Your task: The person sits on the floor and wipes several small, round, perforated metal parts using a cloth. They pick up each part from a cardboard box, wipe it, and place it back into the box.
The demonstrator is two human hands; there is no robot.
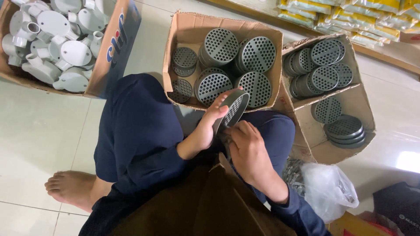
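I sit on the floor in dark blue trousers. My left hand (209,126) holds a grey round perforated cap (232,109) on edge, fingers over its rim, just above my knees. My right hand (246,147) is curled beside the cap's lower edge and touches it; whether it holds something small is hidden. Straight ahead an open cardboard box (187,29) holds several stacks of the same grey perforated caps (255,54).
A second cardboard box (362,105) at the right holds more grey perforated caps. A box (114,48) of pale grey pipe fittings stands at upper left. A clear plastic bag (326,188) of small metal parts lies by my right knee. My bare foot (72,187) rests on the tiles.
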